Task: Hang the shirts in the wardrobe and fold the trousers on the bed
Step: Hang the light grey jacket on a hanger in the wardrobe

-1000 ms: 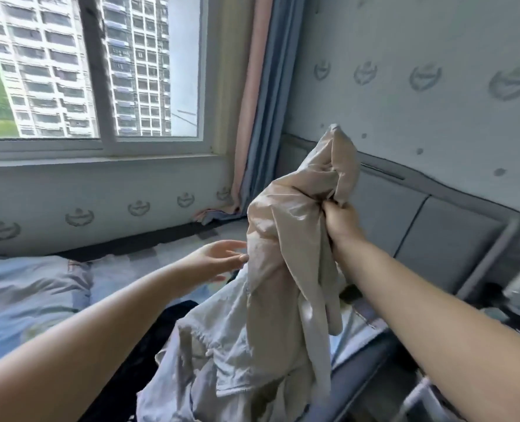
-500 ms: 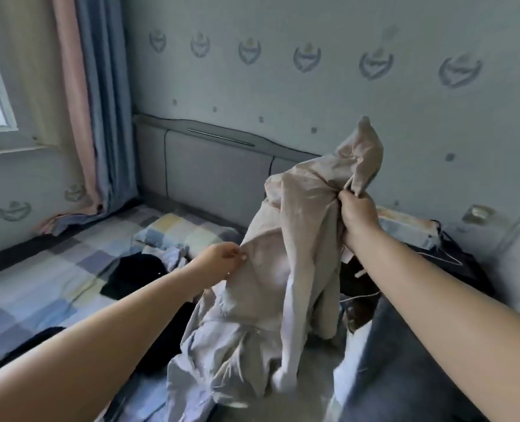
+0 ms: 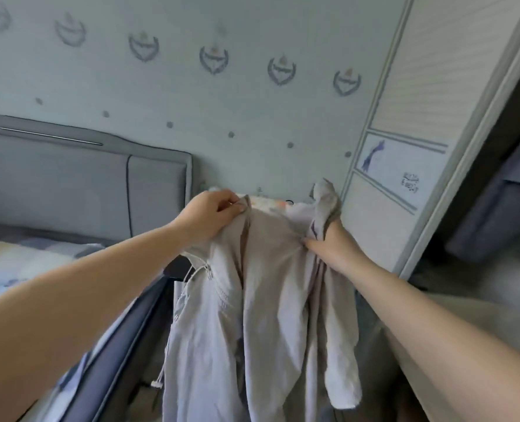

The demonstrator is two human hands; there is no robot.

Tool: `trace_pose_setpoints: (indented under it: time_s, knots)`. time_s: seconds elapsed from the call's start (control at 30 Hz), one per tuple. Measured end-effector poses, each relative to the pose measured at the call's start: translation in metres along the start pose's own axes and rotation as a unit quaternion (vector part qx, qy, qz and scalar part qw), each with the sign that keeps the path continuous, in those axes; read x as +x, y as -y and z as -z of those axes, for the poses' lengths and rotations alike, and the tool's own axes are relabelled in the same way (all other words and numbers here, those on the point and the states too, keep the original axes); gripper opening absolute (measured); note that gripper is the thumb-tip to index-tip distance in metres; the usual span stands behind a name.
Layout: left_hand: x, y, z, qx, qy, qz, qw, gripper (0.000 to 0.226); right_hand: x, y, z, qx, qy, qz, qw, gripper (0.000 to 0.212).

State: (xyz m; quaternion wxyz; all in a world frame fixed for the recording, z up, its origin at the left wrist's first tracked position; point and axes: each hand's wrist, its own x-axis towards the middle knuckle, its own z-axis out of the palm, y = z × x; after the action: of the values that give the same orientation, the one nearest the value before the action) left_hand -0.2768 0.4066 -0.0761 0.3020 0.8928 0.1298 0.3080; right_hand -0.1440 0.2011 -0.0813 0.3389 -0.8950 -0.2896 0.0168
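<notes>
A pale beige garment point(image 3: 265, 315) with drawstrings hangs in the air in front of me, between the bed and the wardrobe. My left hand point(image 3: 210, 216) pinches its top left edge. My right hand point(image 3: 331, 242) grips a bunched part at its top right, with a loose end sticking up above the fingers. The cloth falls straight down from both hands, and a sleeve-like flap dangles at the right. The wardrobe point(image 3: 411, 166) stands at the right, its sliding door partly open onto a dark inside.
The bed point(image 3: 24, 263) with a checked blue and yellow cover lies at the left, its grey padded headboard point(image 3: 70, 184) against the patterned wall. Some light cloth items point(image 3: 271, 205) lie behind the garment, near the wall.
My view has swung right from the window and bed toward the wardrobe. My left hand has closed on the garment's top edge, and the cloth is now spread between both hands.
</notes>
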Motion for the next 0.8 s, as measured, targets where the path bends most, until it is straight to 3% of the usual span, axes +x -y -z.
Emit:
trace_pose_setpoints:
  time_s: [0.1, 0.2, 0.3, 0.43, 0.57, 0.7, 0.8]
  knots:
    - [0.024, -0.038, -0.03, -0.002, 0.03, -0.061, 0.998, 0.01, -0.009, -0.025, 0.028, -0.089, -0.043, 0.014, 0.995, 0.085]
    - [0.046, -0.073, -0.059, 0.002, 0.061, -0.117, 0.991, 0.015, -0.02, -0.041, 0.055, -0.153, -0.132, 0.069, 0.977, 0.098]
    - [0.066, -0.105, -0.084, -0.021, 0.091, -0.199, 0.975, 0.017, -0.027, -0.049, 0.078, -0.099, -0.182, 0.142, 0.968, 0.083]
    - [0.086, -0.149, -0.111, -0.105, 0.125, -0.286, 0.944, 0.009, -0.019, -0.049, 0.096, -0.032, -0.082, 0.093, 0.992, 0.064]
    - [0.11, -0.177, -0.137, -0.162, 0.154, -0.353, 0.908, 0.011, 0.0, -0.062, 0.118, -0.012, -0.17, 0.041, 0.985, 0.006]
    - [0.144, -0.183, -0.16, -0.241, 0.203, -0.359, 0.879, 0.009, 0.01, -0.081, 0.144, 0.004, -0.274, 0.017, 0.962, 0.009]
    - [0.157, -0.172, -0.182, -0.323, 0.253, -0.304, 0.859, 0.021, 0.012, -0.086, 0.162, 0.088, -0.338, -0.009, 0.937, 0.017]
